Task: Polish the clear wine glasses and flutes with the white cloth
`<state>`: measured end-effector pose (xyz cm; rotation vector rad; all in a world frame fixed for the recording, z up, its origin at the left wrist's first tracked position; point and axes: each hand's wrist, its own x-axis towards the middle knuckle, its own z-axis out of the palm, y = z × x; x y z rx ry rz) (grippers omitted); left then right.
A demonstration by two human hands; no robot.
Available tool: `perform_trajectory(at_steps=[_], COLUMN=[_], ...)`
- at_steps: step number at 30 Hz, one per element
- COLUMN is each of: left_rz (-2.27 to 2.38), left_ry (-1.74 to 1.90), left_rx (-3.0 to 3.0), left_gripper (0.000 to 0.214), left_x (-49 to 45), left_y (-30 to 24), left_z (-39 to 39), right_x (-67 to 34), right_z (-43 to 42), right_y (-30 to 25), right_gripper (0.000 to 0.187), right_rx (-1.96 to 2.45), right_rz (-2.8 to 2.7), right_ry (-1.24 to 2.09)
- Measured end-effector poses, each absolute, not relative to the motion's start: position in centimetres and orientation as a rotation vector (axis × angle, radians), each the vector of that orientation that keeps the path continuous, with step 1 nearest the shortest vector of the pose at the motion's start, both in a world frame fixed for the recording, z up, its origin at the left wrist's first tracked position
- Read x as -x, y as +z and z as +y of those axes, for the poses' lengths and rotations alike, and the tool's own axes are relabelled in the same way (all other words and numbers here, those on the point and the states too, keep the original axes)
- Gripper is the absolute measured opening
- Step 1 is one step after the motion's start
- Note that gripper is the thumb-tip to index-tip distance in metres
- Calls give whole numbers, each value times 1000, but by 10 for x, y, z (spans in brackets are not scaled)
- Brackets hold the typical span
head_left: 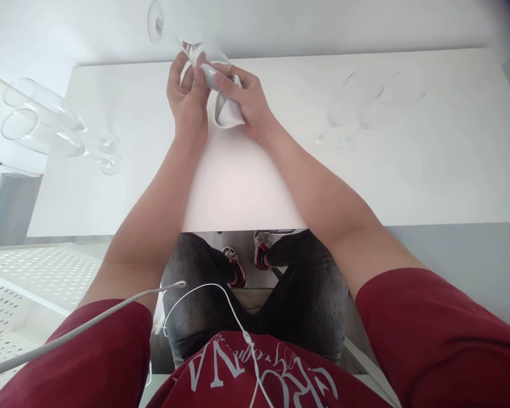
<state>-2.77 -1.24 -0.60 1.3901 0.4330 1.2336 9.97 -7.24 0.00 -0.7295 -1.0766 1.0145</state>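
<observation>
A clear stemmed glass point(215, 55) is tilted over the far edge of the table, its round foot pointing up and left. My left hand point(187, 96) is closed around the lower bowl near the stem. In my right hand point(253, 101) is a light grey cloth point(230, 112), pressed against the bowl, with a loose fold hanging below the fingers. Part of the bowl is hidden behind the fingers and cloth.
Two tall stemmed glasses point(63, 140) stand at the left of the white table point(246, 187). Faint, hard-to-see clear glasses point(340, 113) are at the right. A perforated white rack point(46, 269) is at lower left, and a white cable point(110, 311) crosses my left sleeve.
</observation>
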Motion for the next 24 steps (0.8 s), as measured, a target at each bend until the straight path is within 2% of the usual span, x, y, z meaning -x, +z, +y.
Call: perform_trajectory(at_steps=[5,10,15,19,21,24], left_rz=[387,516,389,509,532,423], left_ry=[1207,1234,1178,1208,1214,1128], left_rx=[-1376,-1290,-1304,-1287,-1384,-1467], left_gripper=[32,28,27,38,37,37], left_x=[28,27,26,24,23,23], left_y=[-1,-4,-4,-4,-4,0], left_z=[-19,-23,-19,-17,-15,-17], right_x=[-100,-103,-95,-99,-103,-108], right_z=[-75,-70,-76,-74,-68,-59], right_y=[3,-2,7,-1,-8,-15], right_gripper=[37,52,40,46,52,47], right_rx=[667,687,832,743,701,708], right_rz=[-1065,-1103,-965,-1110,-1157,-1037], right_ry=[1112,1154,1088,1241,1287,1178])
